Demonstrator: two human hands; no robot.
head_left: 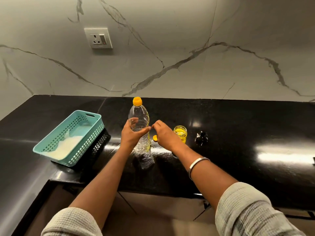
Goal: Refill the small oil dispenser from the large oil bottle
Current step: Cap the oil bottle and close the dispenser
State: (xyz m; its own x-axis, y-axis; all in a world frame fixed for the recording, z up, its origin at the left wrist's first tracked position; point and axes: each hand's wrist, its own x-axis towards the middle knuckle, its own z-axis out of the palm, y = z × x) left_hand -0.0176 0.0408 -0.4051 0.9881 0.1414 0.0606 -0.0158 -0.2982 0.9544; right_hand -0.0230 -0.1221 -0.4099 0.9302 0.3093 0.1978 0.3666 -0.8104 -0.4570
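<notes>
Veined white marble wall [170,48] rises behind a glossy black tabletop [238,126], with a switched power socket [98,38] set into the stone. On the tabletop's left part sits a teal perforated plastic basket [71,138] holding something white; what it is cannot be told.

Near the middle stands the large oil bottle [140,132], clear plastic, upright, with an orange cap [137,101] on its neck. It looks nearly drained, with only a thin yellow tint along its right side. The left hand [132,133] grips the bottle around its middle, fingers and thumb wrapped round the body. The right hand [164,133] hovers just beside the bottle's right side, its fingers curled with the fingertips pinched together close to the left thumb tip; whether they hold anything cannot be told. A small orange piece [155,138], perhaps a lid, shows just under this hand, between the bottle and the wrist.

Just right of the right hand stands the small oil dispenser [180,133], an open-mouthed glass jar with yellow oil inside. Further right lies a small dark object [201,136], hard to make out against the surface. A silver bangle [197,165] circles the right wrist, and both arms wear pale checked sleeves [252,212] pushed up.
</notes>
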